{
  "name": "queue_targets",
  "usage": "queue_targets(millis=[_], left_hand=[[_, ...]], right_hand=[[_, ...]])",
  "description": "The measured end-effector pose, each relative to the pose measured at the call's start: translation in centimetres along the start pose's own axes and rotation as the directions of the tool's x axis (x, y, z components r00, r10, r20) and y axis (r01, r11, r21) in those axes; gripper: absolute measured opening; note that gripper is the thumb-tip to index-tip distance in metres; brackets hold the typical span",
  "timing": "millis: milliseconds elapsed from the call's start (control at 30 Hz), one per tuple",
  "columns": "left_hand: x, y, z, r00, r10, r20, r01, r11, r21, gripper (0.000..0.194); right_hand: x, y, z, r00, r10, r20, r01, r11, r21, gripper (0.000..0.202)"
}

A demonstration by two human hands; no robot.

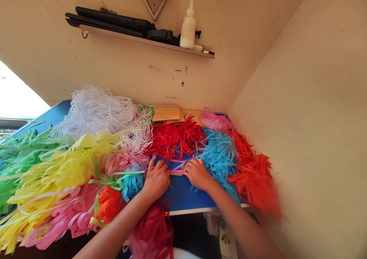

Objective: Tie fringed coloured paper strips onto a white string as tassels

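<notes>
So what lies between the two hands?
A pink strip, with thin purple strips just beyond, between the left hand and right hand; the head view shows it.

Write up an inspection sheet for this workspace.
Surface: blue tabletop, largely covered
Things: pink strip stretched between the hands
Clutter: white strands, yellow strips, green strips, red strips, light-blue strips and orange-red strips heaped around; some spill over the front edge
Hands: right hand holds the strip's end; left hand at the other end, grip unclear
Cables: nothing seen
Surroundings: wall shelf above, bearing a white bottle
</notes>
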State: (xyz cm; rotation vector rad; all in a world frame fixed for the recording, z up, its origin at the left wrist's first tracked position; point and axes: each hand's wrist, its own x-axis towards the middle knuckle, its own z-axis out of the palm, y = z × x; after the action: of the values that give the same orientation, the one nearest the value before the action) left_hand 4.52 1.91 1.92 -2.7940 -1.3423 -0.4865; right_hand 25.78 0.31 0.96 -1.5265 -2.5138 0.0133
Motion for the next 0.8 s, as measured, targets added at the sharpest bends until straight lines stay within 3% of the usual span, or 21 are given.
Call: queue_targets(millis=[233, 467, 800], left_hand=[[-0.9, -1.5, 1.3, 0.999, -0.032, -0.009, 0.031, 0.995, -0.095, 0.025], [-1.4, -3.2, 1.4, 0.993, -0.114, 0.029, 0.118, 0.967, -0.224, 0.022], [-1.0, -2.7, 1.1, 0.98, -0.192, 0.059, 0.2, 0.95, -0.24, 0.023]], right_hand=[[0.2, -1.8, 0.8, 0.998, -0.049, -0.031, 0.049, 0.999, -0.002, 0.012], [-0.8, 0.5, 2.2, 0.995, 0.091, -0.038, -0.086, 0.991, 0.103, 0.013], [-0.1, 1.6, 1.3, 0.984, 0.168, 0.052, -0.176, 0.96, 0.216, 0.011]])
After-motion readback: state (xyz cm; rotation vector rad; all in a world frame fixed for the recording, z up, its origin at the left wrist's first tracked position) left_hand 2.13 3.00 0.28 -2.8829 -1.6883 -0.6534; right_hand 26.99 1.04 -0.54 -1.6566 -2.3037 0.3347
